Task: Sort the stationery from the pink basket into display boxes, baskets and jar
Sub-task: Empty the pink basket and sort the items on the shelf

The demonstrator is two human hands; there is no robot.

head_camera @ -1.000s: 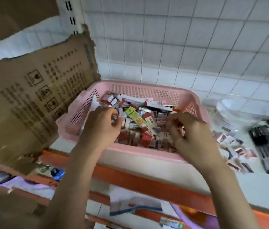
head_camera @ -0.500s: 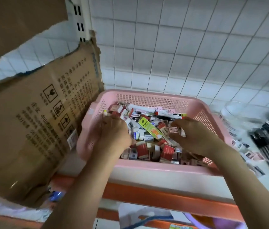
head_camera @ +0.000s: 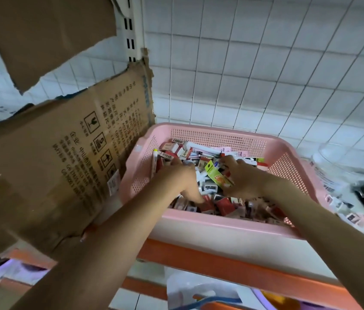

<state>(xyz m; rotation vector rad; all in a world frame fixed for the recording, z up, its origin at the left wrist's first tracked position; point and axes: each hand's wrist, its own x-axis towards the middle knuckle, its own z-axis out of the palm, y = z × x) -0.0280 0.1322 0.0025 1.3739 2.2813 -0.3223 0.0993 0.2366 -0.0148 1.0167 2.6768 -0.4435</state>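
While both hands dig in pink basket, grip unclear; carton print unreadable.

My left hand and my right hand are both bare. I wear no glove, no ring and no watch. My two forearms are bare also, from the wrist down to the bottom edge of the view, and no sleeve shows on them. My fingers are short, and the nails I cannot see clearly.
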